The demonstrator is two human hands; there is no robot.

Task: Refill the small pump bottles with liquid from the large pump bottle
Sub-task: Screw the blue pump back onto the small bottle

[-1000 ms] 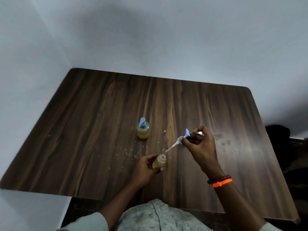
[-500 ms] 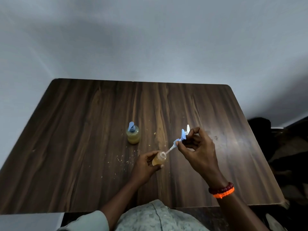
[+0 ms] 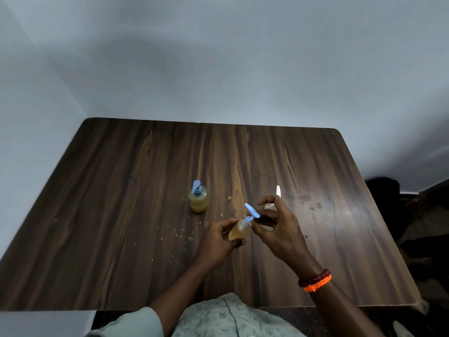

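My left hand (image 3: 217, 242) grips a small bottle (image 3: 239, 231) of amber liquid, tilted to the right just above the table. A blue pump head (image 3: 251, 212) sits in that bottle's neck, and the fingertips of my right hand (image 3: 277, 229) pinch its collar. A second small pump bottle (image 3: 198, 198) with a blue pump stands upright farther back on the left, holding yellowish liquid. Behind my right fingers a white pump nozzle (image 3: 278, 191) sticks up; the bottle under it is hidden by my hand.
The dark wooden table (image 3: 121, 203) carries scattered yellowish crumbs (image 3: 181, 235) left of my hands and smudges (image 3: 313, 205) to the right. Pale walls meet the table's back and left sides. Dark objects lie on the floor past the right edge.
The pump's tube, outside the bottle a second ago, has gone down into the neck, and my right hand has come close to my left. The view has shifted, showing the white nozzle.
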